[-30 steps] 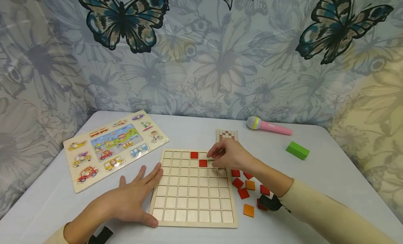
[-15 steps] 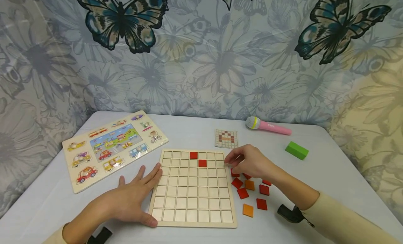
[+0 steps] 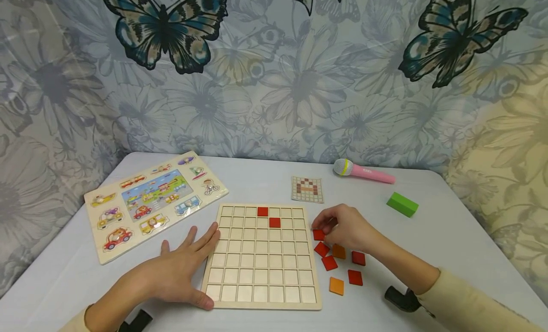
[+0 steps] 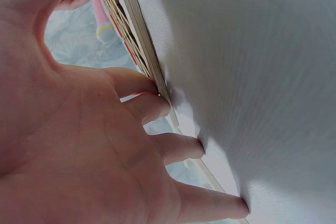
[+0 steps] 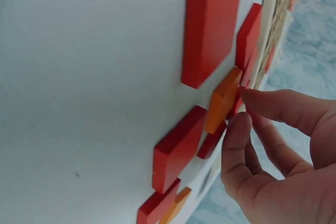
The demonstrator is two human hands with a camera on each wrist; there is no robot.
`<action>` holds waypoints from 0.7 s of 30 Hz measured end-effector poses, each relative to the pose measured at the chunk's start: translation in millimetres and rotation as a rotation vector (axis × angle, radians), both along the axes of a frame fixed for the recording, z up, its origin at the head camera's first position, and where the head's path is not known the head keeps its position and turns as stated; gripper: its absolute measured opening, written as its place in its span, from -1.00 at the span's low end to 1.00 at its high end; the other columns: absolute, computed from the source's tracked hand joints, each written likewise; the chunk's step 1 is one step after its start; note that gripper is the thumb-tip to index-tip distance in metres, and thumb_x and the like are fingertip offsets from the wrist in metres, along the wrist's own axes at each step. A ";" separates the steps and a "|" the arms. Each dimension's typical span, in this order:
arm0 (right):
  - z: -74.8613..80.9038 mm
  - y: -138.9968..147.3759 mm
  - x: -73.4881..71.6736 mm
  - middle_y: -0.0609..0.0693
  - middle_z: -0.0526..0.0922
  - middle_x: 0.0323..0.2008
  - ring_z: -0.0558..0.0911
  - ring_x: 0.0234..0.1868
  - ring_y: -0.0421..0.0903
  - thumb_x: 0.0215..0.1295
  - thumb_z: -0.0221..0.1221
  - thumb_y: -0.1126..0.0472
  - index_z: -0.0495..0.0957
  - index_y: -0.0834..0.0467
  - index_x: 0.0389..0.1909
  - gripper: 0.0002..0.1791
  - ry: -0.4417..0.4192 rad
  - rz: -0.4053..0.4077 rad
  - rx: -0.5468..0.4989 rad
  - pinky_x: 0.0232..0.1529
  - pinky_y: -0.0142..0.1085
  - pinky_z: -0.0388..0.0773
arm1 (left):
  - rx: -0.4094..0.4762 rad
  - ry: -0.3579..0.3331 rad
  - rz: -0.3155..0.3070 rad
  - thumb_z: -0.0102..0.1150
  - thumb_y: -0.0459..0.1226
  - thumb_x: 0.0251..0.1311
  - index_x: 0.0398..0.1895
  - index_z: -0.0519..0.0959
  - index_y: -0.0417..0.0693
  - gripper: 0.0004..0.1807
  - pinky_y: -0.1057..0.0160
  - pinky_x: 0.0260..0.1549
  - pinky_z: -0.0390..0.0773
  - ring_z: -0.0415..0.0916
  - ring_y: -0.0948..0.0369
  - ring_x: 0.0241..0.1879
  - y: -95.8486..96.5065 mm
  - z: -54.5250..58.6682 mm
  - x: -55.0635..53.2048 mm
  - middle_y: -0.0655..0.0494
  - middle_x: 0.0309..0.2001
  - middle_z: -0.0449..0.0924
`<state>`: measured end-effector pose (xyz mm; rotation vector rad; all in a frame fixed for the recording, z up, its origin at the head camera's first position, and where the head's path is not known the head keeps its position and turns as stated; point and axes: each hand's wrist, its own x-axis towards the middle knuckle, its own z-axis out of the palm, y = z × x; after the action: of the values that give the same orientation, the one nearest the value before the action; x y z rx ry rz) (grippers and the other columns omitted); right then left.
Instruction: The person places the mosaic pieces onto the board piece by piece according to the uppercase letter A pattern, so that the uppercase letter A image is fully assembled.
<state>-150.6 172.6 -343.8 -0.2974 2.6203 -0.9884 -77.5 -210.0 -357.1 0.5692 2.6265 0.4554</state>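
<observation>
A wooden grid board [image 3: 261, 263] lies flat before me, with two red square tiles [image 3: 262, 211] set in its upper rows. My left hand [image 3: 180, 268] is spread along the board's left side, its thumb at the lower left corner; in the left wrist view, fingertips [image 4: 157, 85] reach the board's edge and the table. Beyond the right edge, my right hand [image 3: 347, 227] bends over the loose tiles, thumb and forefinger pinching at a red tile [image 3: 318, 234]. In the right wrist view, that tile shows only as a sliver of red between thumb and forefinger.
Several red tiles [image 3: 355, 277] and orange tiles [image 3: 336, 286] lie right of the board. Behind it sits a small pattern card [image 3: 307, 189]. A pink microphone [image 3: 372, 174] and green block [image 3: 402, 204] are at the back right, a vehicle puzzle board [image 3: 158, 189] at the left.
My right hand has moved right and down from over the board's upper right to the loose tiles, uncovering the pattern card. The left hand has stayed at the board's edge.
</observation>
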 end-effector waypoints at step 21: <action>-6.3 -1.6 -1.2 -0.02 0.65 -0.36 0.56 -0.32 -0.10 0.07 0.36 0.50 0.77 0.12 -0.20 -0.69 0.105 0.041 0.073 -0.32 -0.27 0.58 | -0.004 0.005 0.000 0.52 0.43 -0.29 0.72 -0.11 -0.05 0.57 -0.85 0.05 -0.23 -0.31 -0.41 0.63 -0.5 -1.0 -1.1 0.05 0.73 -0.36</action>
<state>-151.7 171.0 -350.1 -0.3938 2.7257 -0.8842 -78.6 -210.4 -358.2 0.5700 2.6314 0.4498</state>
